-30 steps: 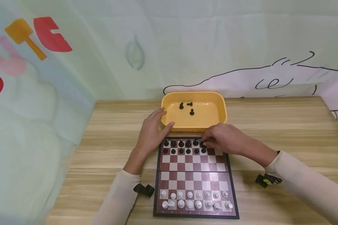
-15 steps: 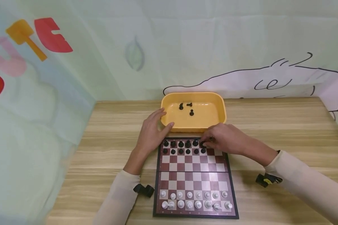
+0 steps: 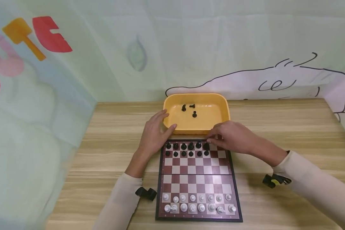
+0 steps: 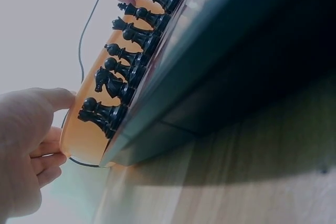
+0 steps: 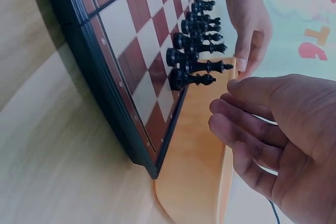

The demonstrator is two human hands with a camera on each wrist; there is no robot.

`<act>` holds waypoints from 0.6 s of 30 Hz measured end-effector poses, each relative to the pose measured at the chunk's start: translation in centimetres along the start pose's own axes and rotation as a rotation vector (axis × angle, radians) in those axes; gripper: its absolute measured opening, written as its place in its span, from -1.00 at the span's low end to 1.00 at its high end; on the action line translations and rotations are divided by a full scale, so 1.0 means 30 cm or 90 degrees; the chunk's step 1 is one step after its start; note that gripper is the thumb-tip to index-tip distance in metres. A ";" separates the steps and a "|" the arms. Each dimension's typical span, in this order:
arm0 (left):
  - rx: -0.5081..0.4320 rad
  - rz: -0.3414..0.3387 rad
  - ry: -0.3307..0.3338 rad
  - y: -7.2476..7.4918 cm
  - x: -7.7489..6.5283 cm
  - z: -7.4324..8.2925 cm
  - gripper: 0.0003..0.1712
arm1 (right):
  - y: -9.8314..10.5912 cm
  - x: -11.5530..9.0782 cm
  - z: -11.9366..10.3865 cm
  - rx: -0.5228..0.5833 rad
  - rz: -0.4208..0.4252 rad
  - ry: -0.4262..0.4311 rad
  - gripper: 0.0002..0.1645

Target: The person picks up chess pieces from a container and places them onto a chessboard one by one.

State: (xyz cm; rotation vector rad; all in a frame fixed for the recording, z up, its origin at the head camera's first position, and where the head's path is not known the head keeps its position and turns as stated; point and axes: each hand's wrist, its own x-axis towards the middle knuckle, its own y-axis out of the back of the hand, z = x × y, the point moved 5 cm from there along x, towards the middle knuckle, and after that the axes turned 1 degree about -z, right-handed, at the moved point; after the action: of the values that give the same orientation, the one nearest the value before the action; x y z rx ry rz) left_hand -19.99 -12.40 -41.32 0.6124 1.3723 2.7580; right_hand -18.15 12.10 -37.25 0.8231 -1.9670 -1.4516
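Note:
My left hand holds the near left corner of a yellow plastic tray, thumb at its front rim and fingers at the side wall. My right hand hovers over the far right of a magnetic chessboard, fingertips beside a black bishop. In the right wrist view, its loosely bent fingers hold nothing, and the bishop stands on the board. Black chess pieces fill two rows leftward from there, with a black knight second from the end.
Three black pieces are in the tray, one lying on its side. White chess pieces occupy two rows at the near edge of the board. Behind the wooden table hangs a printed cloth.
My right hand has let go of the black bishop and moved slightly up and right from it. My left hand stays at the tray corner.

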 end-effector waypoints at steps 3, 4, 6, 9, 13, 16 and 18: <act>-0.006 0.001 -0.001 0.007 0.000 0.000 -0.32 | 0.019 0.010 0.005 0.007 0.004 -0.019 -0.82; -0.008 0.002 -0.002 0.009 0.000 0.001 -0.31 | 0.025 0.013 0.006 0.010 0.006 -0.023 -0.81; -0.011 0.000 -0.002 0.011 -0.001 0.002 -0.31 | 0.035 0.020 0.007 0.016 0.007 -0.029 -0.82; -0.011 -0.005 -0.001 0.015 -0.004 0.004 -0.32 | 0.047 0.031 0.007 0.019 0.003 -0.026 -0.81; -0.007 -0.007 0.003 0.015 -0.002 0.005 -0.32 | 0.062 0.047 0.013 0.020 0.010 -0.020 -0.77; -0.005 -0.009 0.008 0.014 -0.002 0.002 -0.33 | 0.074 0.063 0.019 0.026 0.019 -0.014 -0.76; -0.004 -0.011 0.011 0.011 -0.002 0.000 -0.32 | 0.081 0.076 0.025 0.026 0.025 -0.010 -0.77</act>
State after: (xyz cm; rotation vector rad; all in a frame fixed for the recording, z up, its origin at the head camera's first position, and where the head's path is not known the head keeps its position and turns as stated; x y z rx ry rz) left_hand -19.86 -12.62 -41.08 0.5754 1.3647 2.7603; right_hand -20.56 11.41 -34.95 0.7893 -2.0193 -1.4038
